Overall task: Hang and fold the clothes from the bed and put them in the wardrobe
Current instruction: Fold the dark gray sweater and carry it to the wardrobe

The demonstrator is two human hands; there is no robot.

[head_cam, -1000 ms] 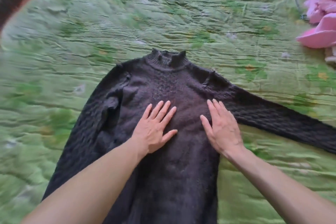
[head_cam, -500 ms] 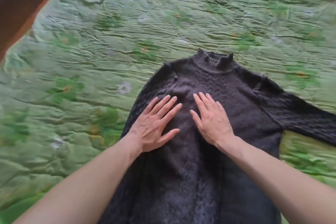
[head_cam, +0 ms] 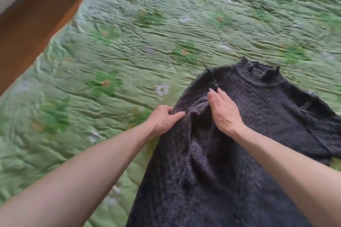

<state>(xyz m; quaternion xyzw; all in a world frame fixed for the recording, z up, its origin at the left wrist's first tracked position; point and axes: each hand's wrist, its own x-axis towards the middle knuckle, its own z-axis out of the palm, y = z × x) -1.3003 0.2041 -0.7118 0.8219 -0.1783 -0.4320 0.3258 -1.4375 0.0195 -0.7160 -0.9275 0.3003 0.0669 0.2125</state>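
Observation:
A dark grey knitted sweater (head_cam: 267, 116) lies flat on the green quilted bedspread (head_cam: 147, 33), collar pointing away from me. My left hand (head_cam: 164, 119) grips the sweater's left edge, where the left sleeve lies folded along the body, fingers curled under the knit and thumb on top. My right hand (head_cam: 224, 110) rests flat on the left chest part just beside it, fingers straight and together. The fabric bunches into a ridge between the two hands. The sweater's right sleeve runs out of view at the right edge.
The brown wooden bed frame (head_cam: 36, 29) crosses the top left corner, with pale floor beyond it. Wrinkled green bedspread with a flower print stretches to the left and beyond the sweater.
Both hands have slid to the sweater's left side. The left hand went from lying flat to gripping the edge. The view has swung left, and the pink clothes have left the frame.

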